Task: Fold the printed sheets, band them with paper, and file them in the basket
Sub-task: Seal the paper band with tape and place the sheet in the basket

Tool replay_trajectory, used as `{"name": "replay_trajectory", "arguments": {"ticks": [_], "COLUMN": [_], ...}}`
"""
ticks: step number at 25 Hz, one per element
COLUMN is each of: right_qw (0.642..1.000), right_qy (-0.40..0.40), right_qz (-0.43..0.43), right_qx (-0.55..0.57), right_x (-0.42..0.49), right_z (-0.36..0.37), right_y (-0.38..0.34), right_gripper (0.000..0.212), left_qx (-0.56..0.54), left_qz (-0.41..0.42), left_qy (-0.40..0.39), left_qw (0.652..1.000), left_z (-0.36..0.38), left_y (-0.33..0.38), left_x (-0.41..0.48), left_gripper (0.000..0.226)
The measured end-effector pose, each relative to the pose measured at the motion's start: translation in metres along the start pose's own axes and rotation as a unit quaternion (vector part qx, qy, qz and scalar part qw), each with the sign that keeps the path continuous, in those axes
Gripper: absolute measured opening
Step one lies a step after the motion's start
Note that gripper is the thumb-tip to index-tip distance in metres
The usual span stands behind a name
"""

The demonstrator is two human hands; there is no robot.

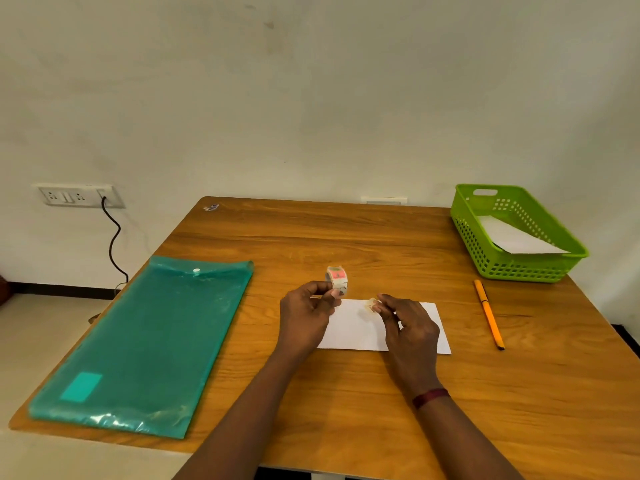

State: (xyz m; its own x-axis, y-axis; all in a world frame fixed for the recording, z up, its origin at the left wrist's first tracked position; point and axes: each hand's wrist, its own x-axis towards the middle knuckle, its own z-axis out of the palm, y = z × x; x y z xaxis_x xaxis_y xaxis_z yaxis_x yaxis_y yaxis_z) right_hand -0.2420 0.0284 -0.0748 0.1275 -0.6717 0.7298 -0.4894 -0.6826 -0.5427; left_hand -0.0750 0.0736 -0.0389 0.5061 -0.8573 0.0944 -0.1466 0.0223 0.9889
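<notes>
White folded sheet (356,332) on bench (346,237); left grip (306,318) curled round tape roll (336,280), right grip (410,327) pinching pale strip (371,304).

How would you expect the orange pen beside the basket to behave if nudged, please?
The orange pen looks slim and round, so it would probably roll across the smooth wooden table. It appears rigid and light, so likely easy to pinch up.
</notes>
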Motion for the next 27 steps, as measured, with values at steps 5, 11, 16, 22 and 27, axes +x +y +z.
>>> {"name": "replay_trajectory", "arguments": {"ticks": [5, 11, 16, 22, 27], "right_qw": [1.0, 1.0, 0.999, 0.996, 0.994], "right_qy": [0.008, -0.018, -0.045, -0.068, -0.086], "right_qz": [0.006, 0.0, -0.001, 0.001, -0.012], "right_qx": [0.008, -0.019, -0.022, -0.06, -0.068], "right_x": [-0.001, -0.002, -0.001, 0.001, 0.001], "right_z": [0.001, 0.003, 0.003, 0.006, 0.006], "right_y": [0.001, 0.004, 0.004, 0.004, 0.003], "right_gripper": [0.017, 0.022, 0.026, 0.019, 0.014], "left_qx": [0.336, 0.539, 0.574, 0.534, 0.498], "left_qz": [0.1, 0.15, 0.139, 0.108, 0.127], "left_qy": [0.113, 0.042, 0.02, 0.042, 0.06], "left_qw": [0.93, 0.828, 0.807, 0.838, 0.856], "left_z": [-0.037, -0.063, -0.069, -0.075, -0.06], "left_y": [-0.001, -0.008, -0.014, -0.024, -0.023], "left_x": [0.043, 0.077, 0.086, 0.09, 0.065], "left_gripper": [0.023, 0.028, 0.033, 0.039, 0.042]}}
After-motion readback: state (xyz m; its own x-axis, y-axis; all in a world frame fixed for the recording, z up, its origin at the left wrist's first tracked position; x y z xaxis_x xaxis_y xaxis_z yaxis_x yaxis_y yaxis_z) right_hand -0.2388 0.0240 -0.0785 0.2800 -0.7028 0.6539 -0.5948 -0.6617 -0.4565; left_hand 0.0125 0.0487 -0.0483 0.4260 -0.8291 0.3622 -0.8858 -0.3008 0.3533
